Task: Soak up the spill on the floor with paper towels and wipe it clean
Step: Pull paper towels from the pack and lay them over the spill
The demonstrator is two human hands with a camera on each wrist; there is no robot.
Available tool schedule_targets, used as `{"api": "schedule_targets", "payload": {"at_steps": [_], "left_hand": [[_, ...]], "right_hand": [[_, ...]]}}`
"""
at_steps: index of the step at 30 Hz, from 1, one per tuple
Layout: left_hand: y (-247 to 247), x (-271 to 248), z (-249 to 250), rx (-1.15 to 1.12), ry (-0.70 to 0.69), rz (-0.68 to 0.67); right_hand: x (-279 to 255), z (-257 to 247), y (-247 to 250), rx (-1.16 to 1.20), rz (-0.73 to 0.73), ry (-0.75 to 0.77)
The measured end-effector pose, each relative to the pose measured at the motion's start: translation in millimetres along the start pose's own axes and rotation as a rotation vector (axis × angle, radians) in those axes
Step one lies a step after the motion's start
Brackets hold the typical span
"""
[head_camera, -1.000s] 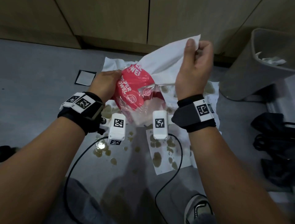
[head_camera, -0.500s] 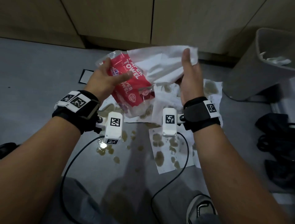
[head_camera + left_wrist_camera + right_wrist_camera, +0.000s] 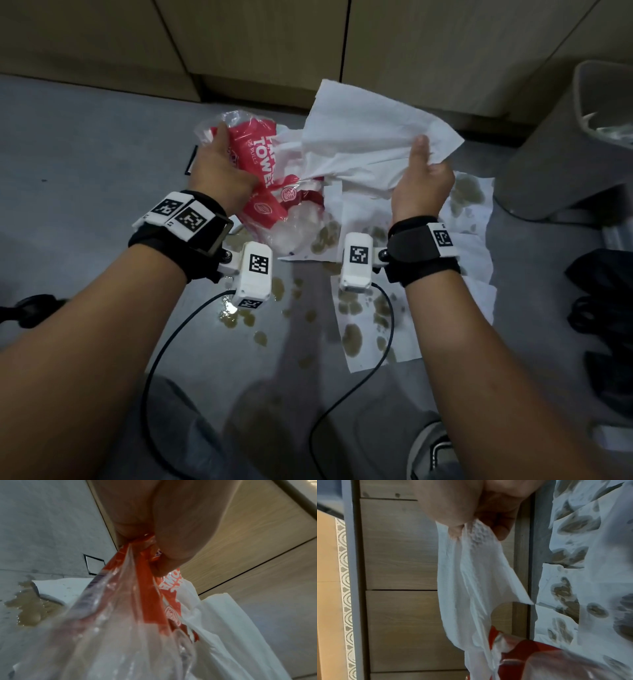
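Note:
My left hand (image 3: pixel 219 168) grips the red and clear paper towel pack (image 3: pixel 263 178) above the floor; its thumb and fingers pinch the plastic (image 3: pixel 147 543) in the left wrist view. My right hand (image 3: pixel 421 171) pinches a clean white paper towel sheet (image 3: pixel 370 137) whose lower end still sits in the pack's mouth; the pinch (image 3: pixel 471 528) shows in the right wrist view. Brown spill drops (image 3: pixel 239 315) lie on the grey floor below my wrists. Stained towels (image 3: pixel 370 329) are spread over the spill to the right.
A grey waste bin (image 3: pixel 565 161) with crumpled paper stands at the right. Wooden cabinet fronts (image 3: pixel 274 44) run along the far side. Black bags (image 3: pixel 603 308) lie at the right edge. A small square floor plate (image 3: pixel 94 565) sits at the left. My shoe (image 3: pixel 431 452) is below.
My right hand has drawn the clean sheet further out to the right. My left hand has shifted its hold to the pack's far left end, tilting the pack.

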State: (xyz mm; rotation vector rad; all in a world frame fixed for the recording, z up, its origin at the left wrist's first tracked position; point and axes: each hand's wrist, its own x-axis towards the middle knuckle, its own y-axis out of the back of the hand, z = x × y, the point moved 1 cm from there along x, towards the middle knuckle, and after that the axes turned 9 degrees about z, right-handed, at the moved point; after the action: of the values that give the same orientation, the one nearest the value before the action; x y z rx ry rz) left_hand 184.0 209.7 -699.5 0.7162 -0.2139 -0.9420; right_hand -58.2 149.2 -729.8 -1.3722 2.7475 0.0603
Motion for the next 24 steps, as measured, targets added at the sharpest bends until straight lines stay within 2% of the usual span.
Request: {"api": "schedule_targets", "payload": {"at_steps": [4,9,11,17,24], "left_hand": [[3.1,8.2,-8.9,0.192,-0.035,0.050],[15.0,13.0,-18.5,0.322,0.016,0.079],[21.9,16.1,-21.7,0.307,0.026,0.084],[38.0,16.4,-21.5,0.012,0.067,0.112],[47.1,14.8,-30.6,-0.094,0.153,0.056]], "right_hand": [[20.8,3.6,3.9,0.002,0.135,0.012],[50.2,11.1,16.0,-0.115,0.143,0.049],[52.4,25.0,22.2,-0.214,0.070,0.012],[24.1,90.8,37.7,-0.567,-0.376,-0.159],[-20.6,173.1,45.6,-0.808,-0.597,-0.376]]}}
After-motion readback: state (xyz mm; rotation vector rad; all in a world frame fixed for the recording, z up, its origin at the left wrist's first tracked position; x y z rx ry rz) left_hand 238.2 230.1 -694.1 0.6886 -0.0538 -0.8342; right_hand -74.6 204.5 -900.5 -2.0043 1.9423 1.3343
